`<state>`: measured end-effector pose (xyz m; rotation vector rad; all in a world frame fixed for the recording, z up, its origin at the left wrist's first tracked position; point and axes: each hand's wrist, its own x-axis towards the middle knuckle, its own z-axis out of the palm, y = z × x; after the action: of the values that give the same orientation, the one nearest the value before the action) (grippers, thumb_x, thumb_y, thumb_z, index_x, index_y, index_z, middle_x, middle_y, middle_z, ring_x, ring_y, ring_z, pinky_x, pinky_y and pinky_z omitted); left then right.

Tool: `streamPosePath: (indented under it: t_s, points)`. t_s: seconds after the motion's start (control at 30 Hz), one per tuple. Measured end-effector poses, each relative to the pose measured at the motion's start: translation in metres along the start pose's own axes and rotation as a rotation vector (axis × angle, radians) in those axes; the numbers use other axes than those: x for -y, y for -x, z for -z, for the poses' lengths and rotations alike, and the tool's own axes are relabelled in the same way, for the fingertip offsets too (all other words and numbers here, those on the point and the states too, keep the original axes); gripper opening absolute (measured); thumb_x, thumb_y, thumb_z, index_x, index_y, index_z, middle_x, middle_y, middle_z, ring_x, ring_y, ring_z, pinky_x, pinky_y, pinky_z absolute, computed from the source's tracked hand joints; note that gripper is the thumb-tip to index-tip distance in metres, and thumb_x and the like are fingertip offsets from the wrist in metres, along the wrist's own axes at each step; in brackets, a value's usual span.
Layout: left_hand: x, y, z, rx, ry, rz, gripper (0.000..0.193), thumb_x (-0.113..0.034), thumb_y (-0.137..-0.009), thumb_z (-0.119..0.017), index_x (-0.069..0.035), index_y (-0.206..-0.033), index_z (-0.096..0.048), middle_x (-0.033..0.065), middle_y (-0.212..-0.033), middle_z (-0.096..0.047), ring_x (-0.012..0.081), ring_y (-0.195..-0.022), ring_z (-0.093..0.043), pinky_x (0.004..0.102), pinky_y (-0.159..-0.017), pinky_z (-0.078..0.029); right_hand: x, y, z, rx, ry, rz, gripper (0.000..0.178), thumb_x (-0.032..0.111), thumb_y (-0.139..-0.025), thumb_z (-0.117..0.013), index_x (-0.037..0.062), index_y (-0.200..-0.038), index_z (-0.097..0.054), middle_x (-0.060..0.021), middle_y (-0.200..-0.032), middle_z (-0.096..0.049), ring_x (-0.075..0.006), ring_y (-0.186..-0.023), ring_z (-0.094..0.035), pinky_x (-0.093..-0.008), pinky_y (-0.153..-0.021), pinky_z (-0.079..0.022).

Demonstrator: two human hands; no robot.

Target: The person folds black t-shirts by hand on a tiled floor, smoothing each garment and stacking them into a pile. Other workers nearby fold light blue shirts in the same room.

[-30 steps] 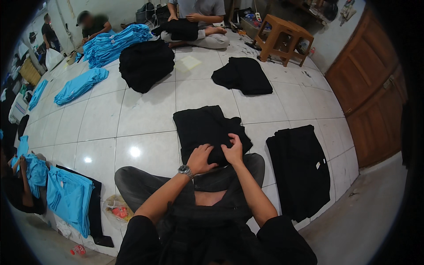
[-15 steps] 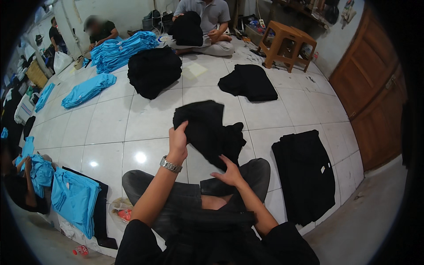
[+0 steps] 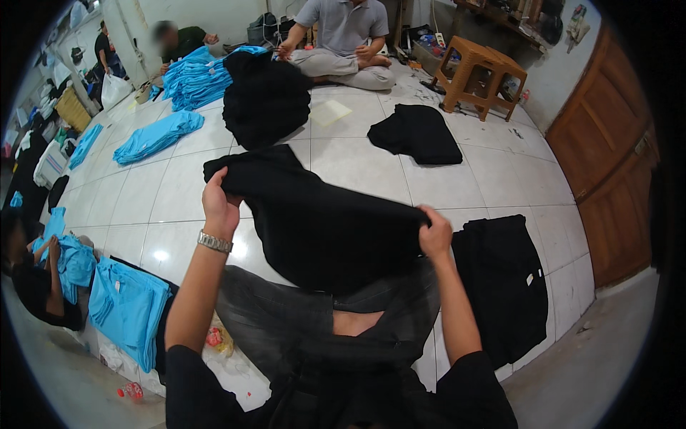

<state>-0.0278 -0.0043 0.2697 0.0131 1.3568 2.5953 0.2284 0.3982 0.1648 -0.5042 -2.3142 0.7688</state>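
Note:
A black garment hangs spread out between my hands, above my crossed legs and the tiled floor. My left hand, with a metal-band watch on its wrist, is closed on the garment's upper left corner. At the opposite end, my right hand grips the edge, its fingers curled over the cloth. The garment's exact cut cannot be made out. To the right of my knee lies a flat stack of folded black garments with small white labels. Farther off are a tall black pile and a smaller folded black bundle.
Blue garments lie in a heap, a folded bundle and a stack at left. A co-worker sits cross-legged beyond the black pile; others sit at left. Brown plastic stools stand near the wooden door.
My hands have moved apart, stretching the bunched garment out wide. My right hand, earlier spread against the cloth, now grips its edge. The co-worker's black bundle now rests on the tall pile.

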Motion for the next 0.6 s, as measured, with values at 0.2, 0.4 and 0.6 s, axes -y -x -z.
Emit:
streamPosePath:
  t_s: [0.2,0.4,0.6]
  points:
    - [-0.005,0.067,0.072,-0.019,-0.006,0.116,0.039,-0.027,-0.105,-0.059,-0.002,-0.135,-0.061,0.0131,-0.125,-0.073,0.0268,-0.116,-0.07,0.0466,-0.098,-0.055,0.037,-0.023,0.086,0.024,0.088,0.315,0.041,-0.006,-0.074,-0.063,0.0034,-0.112,-0.075,-0.0183,-0.106,-0.075,-0.0383,-0.1,-0.072,-0.0417,-0.09,-0.056]
    - [0.01,0.227,0.149,0.076,-0.225,0.545,0.055,-0.025,-0.099,-0.068,0.001,-0.144,-0.051,0.0201,-0.128,-0.07,0.0365,-0.103,-0.075,0.047,-0.084,-0.064,0.048,0.065,0.139,0.485,0.06,0.217,0.047,-0.011,-0.057,-0.063,0.0025,-0.1,-0.077,-0.0131,-0.097,-0.076,-0.0327,-0.094,-0.071,-0.0394,-0.085,-0.057]
    - [0.031,0.246,0.163,0.086,-0.689,0.769,0.05,-0.021,-0.095,-0.079,0.012,-0.126,-0.058,0.0187,-0.109,-0.074,0.028,-0.093,-0.077,0.0395,-0.079,-0.063,0.017,0.128,0.105,0.869,0.213,-0.029,0.038,-0.002,-0.067,-0.083,0.0069,-0.103,-0.079,-0.0064,-0.099,-0.074,-0.0295,-0.097,-0.068,-0.0398,-0.088,-0.056]
